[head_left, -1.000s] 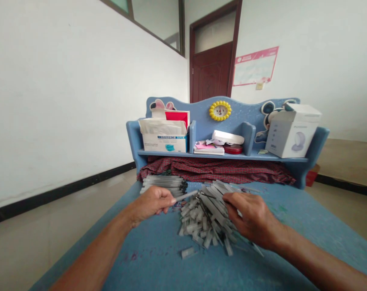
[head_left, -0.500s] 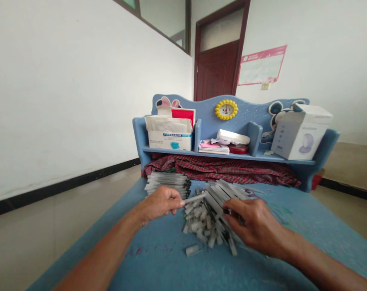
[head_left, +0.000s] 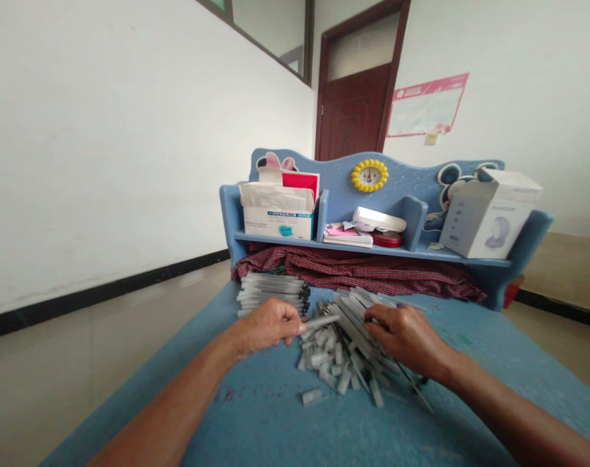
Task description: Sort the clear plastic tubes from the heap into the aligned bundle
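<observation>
My left hand [head_left: 274, 323] is closed in a pinch on a frosted pen barrel [head_left: 322, 320], which points right over the pile. Beneath it lie many short frosted pen caps [head_left: 326, 360], one cap [head_left: 312, 396] apart at the front. My right hand [head_left: 402, 332] is closed at the right side of the heap, its fingertips against long clear barrels [head_left: 357, 318]; what they grip, if anything, is hidden. A thin dark refill [head_left: 420, 391] slants out below that hand. Behind my left hand, pens with black ends [head_left: 274, 289] are stacked in rows.
The blue table [head_left: 256, 421] has a raised shelf [head_left: 392, 253] at its back. On it stand a mask box [head_left: 278, 217], a stack of papers [head_left: 346, 239], a red round tin [head_left: 387, 240] and a white carton [head_left: 489, 217]. A checked cloth [head_left: 353, 269] lies beneath.
My right hand has moved up and away over the barrels; the small black piece at its fingertips no longer shows. My left hand still holds the barrel. The view has shifted slightly.
</observation>
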Motion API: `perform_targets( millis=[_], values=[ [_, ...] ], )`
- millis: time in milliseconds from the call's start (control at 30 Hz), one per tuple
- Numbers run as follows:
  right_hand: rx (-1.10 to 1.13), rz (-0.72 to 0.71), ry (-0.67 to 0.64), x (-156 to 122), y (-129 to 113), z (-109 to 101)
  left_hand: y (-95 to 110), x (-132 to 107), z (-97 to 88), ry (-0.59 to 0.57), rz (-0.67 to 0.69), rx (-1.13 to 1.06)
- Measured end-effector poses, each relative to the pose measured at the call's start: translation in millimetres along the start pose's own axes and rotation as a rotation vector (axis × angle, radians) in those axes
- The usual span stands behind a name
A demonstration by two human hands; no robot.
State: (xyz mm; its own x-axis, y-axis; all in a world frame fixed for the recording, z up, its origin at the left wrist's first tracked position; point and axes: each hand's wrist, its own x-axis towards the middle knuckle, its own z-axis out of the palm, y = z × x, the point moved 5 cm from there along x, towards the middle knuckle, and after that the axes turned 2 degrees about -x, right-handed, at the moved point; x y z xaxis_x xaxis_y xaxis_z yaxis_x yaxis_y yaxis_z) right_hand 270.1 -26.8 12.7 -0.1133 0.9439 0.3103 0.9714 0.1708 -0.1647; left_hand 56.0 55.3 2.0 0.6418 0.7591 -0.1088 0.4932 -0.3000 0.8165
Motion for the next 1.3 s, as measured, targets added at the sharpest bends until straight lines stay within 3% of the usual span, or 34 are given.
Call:
perform_targets(
  millis=[100,267,433,733,1000,1167,1300],
  values=[
    [0.063,-0.015,-0.062,-0.2,7.6,-11.2,-0.9,0.5,0.7,-0.004,0.008,0.004],
    [0.052,-0.037,-0.300,-6.5,23.3,-29.4,-1.7,1.2,1.0,-0.007,-0.003,0.024],
    [-0.060,-0.076,-0.464,-16.4,26.0,-25.0,-0.3,2.4,2.3,-0.016,-0.022,0.041],
    [-0.008,-0.097,-0.261,-17.8,28.9,-13.6,1.7,2.2,4.5,-0.026,-0.042,0.034],
    [-0.162,-0.010,-0.329,-14.6,29.2,-31.0,3.3,2.7,6.5,-0.047,-0.036,0.055],
    [0.043,0.023,-0.166,-11.0,19.2,-40.4,12.6,-0.8,15.8,-0.099,0.020,0.044],
    [0.241,-0.039,-0.135,-13.1,0.3,-34.0,24.3,-5.7,26.6,-0.140,0.061,0.010]
  ],
)
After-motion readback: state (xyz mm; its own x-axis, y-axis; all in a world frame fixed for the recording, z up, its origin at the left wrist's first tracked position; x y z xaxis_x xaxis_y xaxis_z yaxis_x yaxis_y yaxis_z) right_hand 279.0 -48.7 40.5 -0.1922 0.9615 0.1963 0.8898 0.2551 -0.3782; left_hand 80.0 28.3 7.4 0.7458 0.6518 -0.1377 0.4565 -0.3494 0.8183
